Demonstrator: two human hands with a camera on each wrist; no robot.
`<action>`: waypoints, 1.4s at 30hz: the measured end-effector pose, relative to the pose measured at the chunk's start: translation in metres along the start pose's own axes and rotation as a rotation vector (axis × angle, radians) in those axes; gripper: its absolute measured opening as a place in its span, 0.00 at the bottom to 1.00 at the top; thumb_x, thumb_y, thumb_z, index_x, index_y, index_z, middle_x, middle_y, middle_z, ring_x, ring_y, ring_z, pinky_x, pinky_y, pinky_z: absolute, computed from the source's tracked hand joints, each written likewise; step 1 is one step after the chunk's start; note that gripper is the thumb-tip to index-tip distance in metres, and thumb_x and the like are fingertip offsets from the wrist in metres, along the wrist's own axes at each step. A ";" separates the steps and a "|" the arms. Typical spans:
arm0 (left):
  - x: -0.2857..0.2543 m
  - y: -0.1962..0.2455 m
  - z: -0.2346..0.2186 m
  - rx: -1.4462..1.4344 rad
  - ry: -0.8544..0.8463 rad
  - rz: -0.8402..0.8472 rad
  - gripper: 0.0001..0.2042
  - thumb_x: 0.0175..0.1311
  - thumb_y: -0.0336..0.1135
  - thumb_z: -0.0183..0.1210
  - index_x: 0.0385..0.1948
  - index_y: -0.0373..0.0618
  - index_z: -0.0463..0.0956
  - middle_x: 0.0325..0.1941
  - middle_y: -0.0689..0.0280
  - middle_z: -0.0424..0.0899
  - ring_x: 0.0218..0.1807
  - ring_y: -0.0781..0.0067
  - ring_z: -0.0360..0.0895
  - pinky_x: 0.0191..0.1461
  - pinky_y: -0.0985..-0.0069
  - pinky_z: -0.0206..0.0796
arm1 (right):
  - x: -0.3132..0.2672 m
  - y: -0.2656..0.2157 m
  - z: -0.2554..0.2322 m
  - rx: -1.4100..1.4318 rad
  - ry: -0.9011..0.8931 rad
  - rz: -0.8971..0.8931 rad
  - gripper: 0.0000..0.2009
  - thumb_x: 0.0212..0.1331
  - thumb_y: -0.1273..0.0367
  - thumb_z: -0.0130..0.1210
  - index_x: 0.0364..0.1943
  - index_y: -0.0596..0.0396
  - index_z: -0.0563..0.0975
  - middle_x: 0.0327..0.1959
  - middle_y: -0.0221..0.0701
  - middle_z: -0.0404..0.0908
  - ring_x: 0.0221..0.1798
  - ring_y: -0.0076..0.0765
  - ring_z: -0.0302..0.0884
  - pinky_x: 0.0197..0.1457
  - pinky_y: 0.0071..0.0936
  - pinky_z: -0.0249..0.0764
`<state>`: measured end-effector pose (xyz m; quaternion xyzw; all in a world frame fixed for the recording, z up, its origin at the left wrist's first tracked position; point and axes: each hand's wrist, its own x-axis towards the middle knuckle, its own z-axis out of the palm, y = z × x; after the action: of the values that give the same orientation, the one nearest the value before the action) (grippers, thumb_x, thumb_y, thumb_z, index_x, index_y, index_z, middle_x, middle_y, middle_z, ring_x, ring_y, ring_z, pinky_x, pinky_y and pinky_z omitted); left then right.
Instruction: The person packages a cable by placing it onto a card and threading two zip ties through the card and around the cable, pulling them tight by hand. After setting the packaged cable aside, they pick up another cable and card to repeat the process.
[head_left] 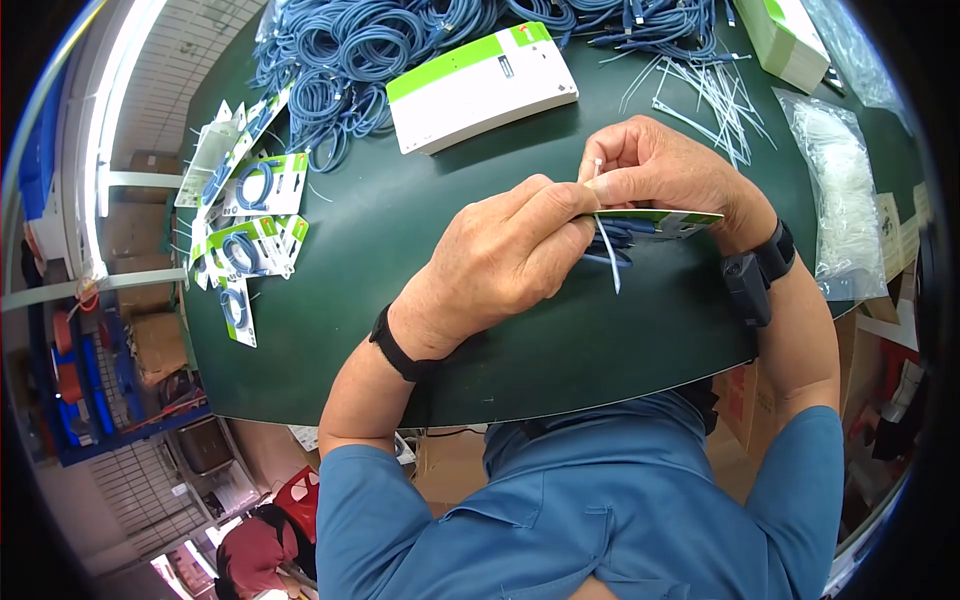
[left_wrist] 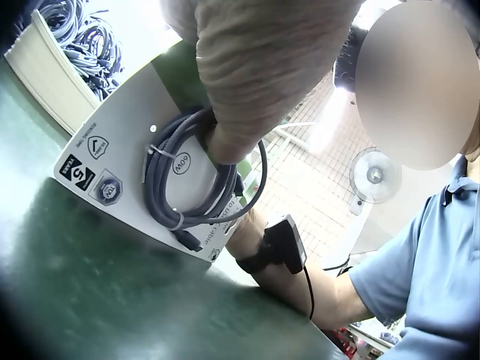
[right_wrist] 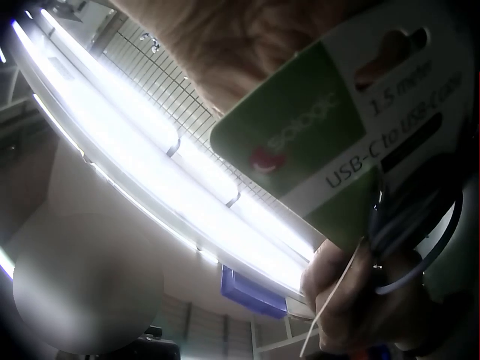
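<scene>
Both hands meet over a green-and-white cable card (head_left: pixel 680 220) held above the table. A coiled blue-grey USB-C cable (left_wrist: pixel 161 180) lies against the card's printed face, bound with thin ties. My left hand (head_left: pixel 505 250) grips the card's edge, with a fingertip inside the coil in the left wrist view. A white cable tie (head_left: pixel 608 258) hangs out past the left fingertips, its tail pointing down. My right hand (head_left: pixel 680 175) pinches the tie's upper end between thumb and forefinger. Behind the card's top, the same hand shows partly through the hang hole in the right wrist view.
Carded cables (head_left: pixel 245 250) lie piled at the left. At the back are many loose blue cable coils (head_left: pixel 370 50) and a white-and-green box (head_left: pixel 485 90). Loose cable ties (head_left: pixel 710 105) spread at the back right, near a plastic bag of ties (head_left: pixel 835 195).
</scene>
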<state>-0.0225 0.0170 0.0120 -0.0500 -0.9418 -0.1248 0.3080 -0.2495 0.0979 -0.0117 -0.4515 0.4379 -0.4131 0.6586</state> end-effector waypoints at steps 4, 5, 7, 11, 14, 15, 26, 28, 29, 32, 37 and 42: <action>0.000 -0.002 0.002 -0.010 0.012 0.008 0.15 0.39 0.23 0.73 0.33 0.37 0.80 0.43 0.58 0.86 0.34 0.62 0.83 0.34 0.70 0.78 | -0.001 -0.002 0.001 -0.022 -0.006 0.028 0.08 0.66 0.68 0.66 0.39 0.58 0.82 0.32 0.21 0.83 0.31 0.10 0.75 0.34 0.12 0.71; 0.001 -0.003 0.001 -0.021 0.011 0.009 0.15 0.40 0.23 0.72 0.33 0.37 0.80 0.42 0.58 0.86 0.34 0.62 0.84 0.34 0.70 0.78 | 0.000 -0.002 0.001 -0.025 -0.007 0.032 0.08 0.66 0.68 0.66 0.39 0.58 0.82 0.32 0.21 0.83 0.31 0.10 0.75 0.34 0.12 0.71; 0.001 -0.003 0.002 -0.038 0.024 0.009 0.15 0.40 0.23 0.72 0.32 0.38 0.80 0.42 0.58 0.86 0.34 0.62 0.84 0.34 0.70 0.78 | 0.003 0.001 0.003 0.008 -0.018 0.025 0.08 0.66 0.68 0.66 0.42 0.59 0.82 0.34 0.22 0.84 0.33 0.11 0.76 0.35 0.12 0.72; 0.001 -0.007 0.001 -0.082 0.071 -0.026 0.14 0.39 0.21 0.71 0.31 0.40 0.80 0.40 0.59 0.86 0.35 0.61 0.86 0.35 0.69 0.79 | 0.006 0.002 0.004 -0.074 0.068 0.024 0.09 0.66 0.68 0.66 0.44 0.59 0.83 0.36 0.24 0.85 0.36 0.13 0.78 0.39 0.14 0.74; 0.003 -0.005 -0.009 -0.105 -0.002 -0.194 0.13 0.41 0.19 0.69 0.31 0.40 0.80 0.38 0.59 0.87 0.37 0.60 0.87 0.38 0.70 0.79 | -0.002 -0.004 -0.011 -0.108 0.188 0.015 0.10 0.67 0.68 0.65 0.46 0.61 0.83 0.38 0.25 0.86 0.39 0.15 0.80 0.42 0.16 0.76; 0.002 -0.006 -0.009 -0.113 0.031 -0.201 0.13 0.41 0.19 0.69 0.31 0.40 0.80 0.38 0.59 0.87 0.37 0.60 0.87 0.38 0.70 0.79 | -0.004 -0.008 -0.016 -0.075 0.263 -0.009 0.11 0.67 0.68 0.65 0.47 0.61 0.82 0.39 0.26 0.86 0.40 0.16 0.81 0.43 0.17 0.77; -0.008 -0.015 -0.008 -0.271 0.066 -0.551 0.09 0.47 0.20 0.66 0.31 0.36 0.80 0.36 0.56 0.87 0.37 0.55 0.87 0.43 0.69 0.78 | -0.004 -0.030 0.039 -0.939 0.349 -0.770 0.10 0.50 0.77 0.73 0.36 0.53 0.87 0.35 0.28 0.86 0.37 0.29 0.80 0.40 0.27 0.76; -0.009 -0.015 -0.009 -0.280 0.078 -0.566 0.09 0.47 0.20 0.66 0.31 0.36 0.80 0.35 0.57 0.87 0.37 0.55 0.87 0.43 0.69 0.78 | 0.000 -0.022 0.046 -1.074 0.381 -0.823 0.11 0.43 0.78 0.75 0.32 0.50 0.88 0.33 0.28 0.86 0.36 0.32 0.79 0.38 0.29 0.74; -0.009 -0.015 -0.009 -0.285 0.074 -0.573 0.09 0.47 0.20 0.66 0.31 0.36 0.80 0.35 0.57 0.87 0.37 0.56 0.87 0.42 0.69 0.78 | 0.001 -0.020 0.045 -1.082 0.367 -0.820 0.11 0.43 0.78 0.75 0.32 0.50 0.88 0.33 0.28 0.86 0.36 0.32 0.79 0.38 0.29 0.74; -0.010 -0.016 -0.008 -0.287 0.096 -0.583 0.08 0.48 0.20 0.66 0.32 0.37 0.81 0.34 0.57 0.87 0.37 0.56 0.87 0.42 0.69 0.78 | 0.004 -0.017 0.042 -1.134 0.394 -0.812 0.11 0.42 0.76 0.77 0.32 0.51 0.88 0.31 0.26 0.84 0.37 0.32 0.77 0.39 0.29 0.73; -0.011 -0.015 -0.005 -0.277 0.132 -0.582 0.08 0.49 0.20 0.66 0.32 0.37 0.81 0.34 0.58 0.87 0.37 0.56 0.87 0.42 0.69 0.79 | 0.007 -0.015 0.039 -1.100 0.405 -0.827 0.10 0.43 0.75 0.77 0.32 0.51 0.88 0.30 0.25 0.83 0.37 0.32 0.76 0.39 0.29 0.73; -0.013 -0.017 -0.002 -0.306 0.168 -0.548 0.07 0.50 0.21 0.63 0.31 0.36 0.79 0.31 0.55 0.84 0.34 0.51 0.83 0.39 0.62 0.75 | 0.007 -0.017 0.033 -1.137 0.422 -0.793 0.09 0.45 0.74 0.77 0.32 0.51 0.88 0.31 0.25 0.83 0.38 0.33 0.75 0.40 0.30 0.72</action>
<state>-0.0138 -0.0004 0.0029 0.1702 -0.8619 -0.3469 0.3284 -0.2186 0.0950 0.0103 -0.7595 0.5062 -0.4078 0.0241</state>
